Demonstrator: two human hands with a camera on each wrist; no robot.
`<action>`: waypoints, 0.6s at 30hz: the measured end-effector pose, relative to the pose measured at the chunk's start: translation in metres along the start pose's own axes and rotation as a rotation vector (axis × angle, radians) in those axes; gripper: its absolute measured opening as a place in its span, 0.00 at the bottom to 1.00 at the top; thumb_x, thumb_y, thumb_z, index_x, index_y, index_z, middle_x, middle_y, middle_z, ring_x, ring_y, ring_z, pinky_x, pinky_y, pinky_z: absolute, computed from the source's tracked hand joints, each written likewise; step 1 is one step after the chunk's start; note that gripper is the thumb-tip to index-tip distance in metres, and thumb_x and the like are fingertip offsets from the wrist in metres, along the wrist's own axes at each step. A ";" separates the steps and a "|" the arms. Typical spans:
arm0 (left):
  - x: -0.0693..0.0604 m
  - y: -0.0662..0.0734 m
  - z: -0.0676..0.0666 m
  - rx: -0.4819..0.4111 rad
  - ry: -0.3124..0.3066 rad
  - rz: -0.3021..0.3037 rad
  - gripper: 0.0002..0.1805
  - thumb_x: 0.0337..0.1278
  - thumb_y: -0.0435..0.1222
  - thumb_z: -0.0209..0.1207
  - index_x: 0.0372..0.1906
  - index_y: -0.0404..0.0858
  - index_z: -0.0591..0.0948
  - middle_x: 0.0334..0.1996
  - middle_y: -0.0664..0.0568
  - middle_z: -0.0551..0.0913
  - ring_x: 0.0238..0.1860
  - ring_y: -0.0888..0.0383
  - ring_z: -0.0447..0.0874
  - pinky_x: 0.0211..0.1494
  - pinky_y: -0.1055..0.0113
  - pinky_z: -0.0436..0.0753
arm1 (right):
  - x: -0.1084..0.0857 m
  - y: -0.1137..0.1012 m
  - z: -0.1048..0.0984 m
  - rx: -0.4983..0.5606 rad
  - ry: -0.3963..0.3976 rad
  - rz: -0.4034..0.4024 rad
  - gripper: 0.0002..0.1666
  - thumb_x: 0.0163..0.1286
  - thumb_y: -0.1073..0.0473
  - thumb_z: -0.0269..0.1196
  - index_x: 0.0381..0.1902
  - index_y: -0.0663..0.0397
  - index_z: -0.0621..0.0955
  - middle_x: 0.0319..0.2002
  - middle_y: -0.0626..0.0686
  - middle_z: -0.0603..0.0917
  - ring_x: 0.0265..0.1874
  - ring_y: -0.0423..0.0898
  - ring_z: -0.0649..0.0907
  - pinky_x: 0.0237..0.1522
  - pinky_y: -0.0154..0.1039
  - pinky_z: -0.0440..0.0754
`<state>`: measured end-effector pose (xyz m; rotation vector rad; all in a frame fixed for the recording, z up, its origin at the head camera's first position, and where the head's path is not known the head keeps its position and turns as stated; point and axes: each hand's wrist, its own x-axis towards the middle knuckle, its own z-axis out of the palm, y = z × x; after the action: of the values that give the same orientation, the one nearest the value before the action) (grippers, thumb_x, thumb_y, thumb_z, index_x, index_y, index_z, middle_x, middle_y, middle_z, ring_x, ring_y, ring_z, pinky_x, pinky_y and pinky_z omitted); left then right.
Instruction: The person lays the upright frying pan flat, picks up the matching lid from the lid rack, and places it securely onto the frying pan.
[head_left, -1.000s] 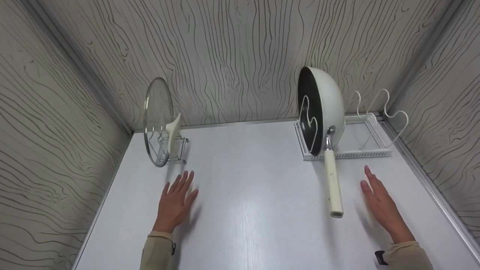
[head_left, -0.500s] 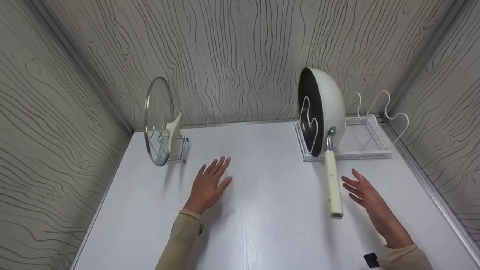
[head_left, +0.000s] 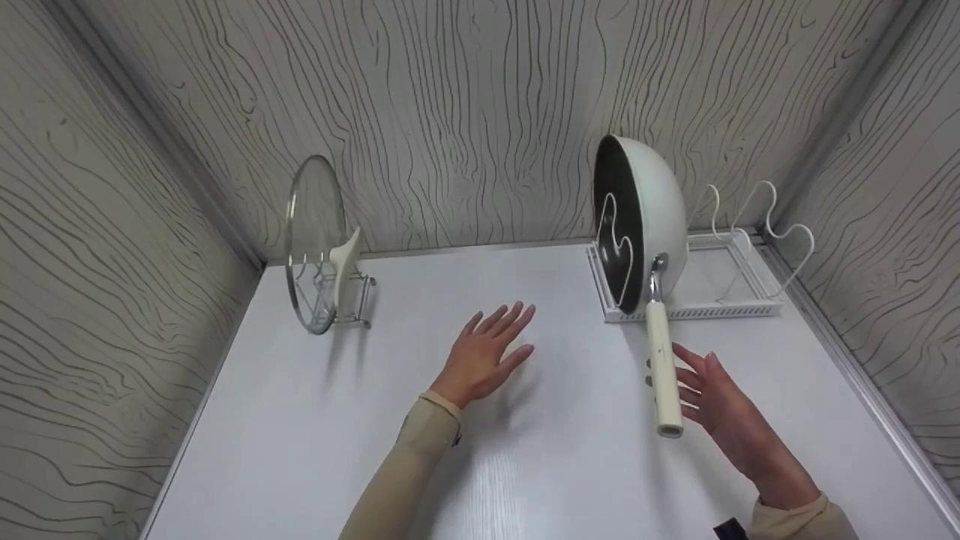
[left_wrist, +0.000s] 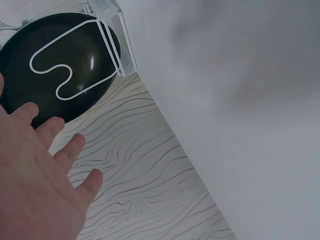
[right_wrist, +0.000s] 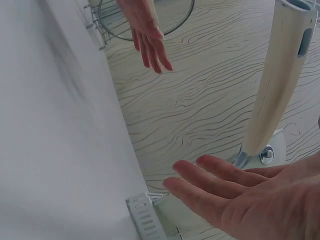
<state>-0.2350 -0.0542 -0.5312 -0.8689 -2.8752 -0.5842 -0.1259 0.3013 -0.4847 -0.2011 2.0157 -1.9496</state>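
Note:
A white wok (head_left: 661,202) with a black inside stands on its edge in a white wire rack (head_left: 727,309) at the right. Its cream handle (head_left: 663,367) points toward me. My right hand (head_left: 724,412) is at the handle's right side, its fingertips reaching beneath and past it; in the right wrist view the fingers (right_wrist: 210,185) are fairly straight and not curled round the handle (right_wrist: 280,80). Over the middle of the table my left hand (head_left: 480,360) is spread, holding nothing, with the wok's dark inside (left_wrist: 55,60) beyond its fingers in the left wrist view.
At the left a glass lid (head_left: 315,217) with a cream knob (head_left: 344,262) stands upright in a small metal wire stand (head_left: 365,300). Wood-patterned walls (head_left: 480,120) enclose the white table (head_left: 420,292) at the back and both sides.
My left hand has moved right, from near the lid to the middle of the table. My right hand has moved left, its fingers passing under the wok handle. Wok and lid have stayed put.

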 end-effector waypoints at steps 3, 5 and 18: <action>0.010 0.009 0.002 -0.036 -0.018 0.019 0.35 0.80 0.61 0.36 0.84 0.58 0.52 0.83 0.59 0.55 0.83 0.55 0.53 0.85 0.46 0.52 | 0.001 -0.002 0.001 0.167 -0.136 -0.065 0.39 0.84 0.38 0.19 0.83 0.50 0.47 0.71 0.43 0.76 0.69 0.40 0.78 0.67 0.36 0.77; 0.016 0.015 0.004 -0.080 -0.036 0.021 0.35 0.80 0.62 0.36 0.84 0.59 0.51 0.83 0.60 0.55 0.83 0.56 0.53 0.85 0.46 0.53 | 0.002 -0.002 0.002 0.322 -0.251 -0.111 0.37 0.85 0.40 0.19 0.81 0.46 0.54 0.72 0.44 0.76 0.72 0.46 0.76 0.70 0.40 0.76; 0.047 0.046 0.016 -0.480 -0.195 -0.011 0.31 0.78 0.66 0.32 0.81 0.71 0.52 0.81 0.66 0.57 0.82 0.59 0.56 0.84 0.49 0.56 | 0.002 -0.008 0.017 0.812 -0.492 -0.093 0.39 0.85 0.40 0.22 0.78 0.50 0.65 0.77 0.67 0.66 0.76 0.68 0.65 0.79 0.57 0.61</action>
<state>-0.2481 0.0118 -0.5220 -1.0114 -2.9547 -1.2945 -0.1227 0.2839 -0.4770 -0.5067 0.8418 -2.3104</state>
